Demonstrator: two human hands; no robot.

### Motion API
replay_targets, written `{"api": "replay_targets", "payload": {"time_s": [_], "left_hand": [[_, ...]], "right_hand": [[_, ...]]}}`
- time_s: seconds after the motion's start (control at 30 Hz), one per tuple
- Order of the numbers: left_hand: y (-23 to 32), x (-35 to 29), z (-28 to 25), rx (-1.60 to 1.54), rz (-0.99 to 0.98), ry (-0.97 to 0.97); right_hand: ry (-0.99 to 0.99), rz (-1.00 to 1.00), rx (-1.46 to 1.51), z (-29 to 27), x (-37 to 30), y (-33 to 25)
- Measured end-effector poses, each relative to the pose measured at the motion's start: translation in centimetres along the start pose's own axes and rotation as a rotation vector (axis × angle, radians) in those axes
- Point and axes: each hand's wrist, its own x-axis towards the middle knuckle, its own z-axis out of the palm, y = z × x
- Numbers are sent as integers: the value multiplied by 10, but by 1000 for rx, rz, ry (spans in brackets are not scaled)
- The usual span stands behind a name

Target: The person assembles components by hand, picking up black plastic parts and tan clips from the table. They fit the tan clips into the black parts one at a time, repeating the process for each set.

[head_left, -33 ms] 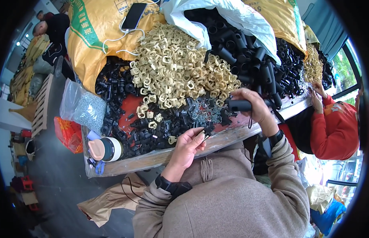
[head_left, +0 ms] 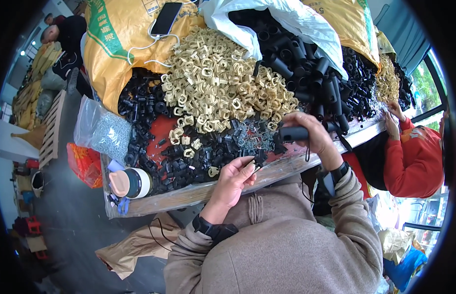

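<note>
My left hand (head_left: 234, 180) is at the table's front edge and pinches a small black plastic part (head_left: 260, 160) between its fingertips. Just right of it, my right hand (head_left: 314, 136) is closed around a black cylindrical piece (head_left: 292, 133) lying sideways, with a thin cord hanging below it. Both hands hover over a layer of small black parts (head_left: 189, 154) and a patch of little metal pieces (head_left: 250, 134). Behind them rises a heap of beige plastic clips (head_left: 220, 81). Further right is a pile of black tubes (head_left: 299, 56).
A lidded cup (head_left: 132, 182) stands at the wooden table's (head_left: 189, 195) left corner, beside a clear bag of grey bits (head_left: 103, 130) and an orange bag (head_left: 83, 164). A phone (head_left: 165, 18) lies on a yellow sack (head_left: 115, 49). A co-worker in red (head_left: 417, 157) works at the right.
</note>
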Motion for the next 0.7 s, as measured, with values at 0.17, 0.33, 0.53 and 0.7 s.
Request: {"api": "replay_targets", "payload": {"time_s": [0.17, 0.33, 0.53, 0.7], "left_hand": [[5, -1, 8, 50, -54, -81], [7, -6, 0, 88, -65, -151], [20, -7, -2, 224, 17, -93], [18, -9, -3, 356, 45, -98]], "right_hand": [[-66, 200, 62, 35, -7, 18], [-156, 303, 148, 38, -11, 25], [-166, 287, 134, 40, -15, 34], [-166, 223, 101, 35, -13, 40]]}}
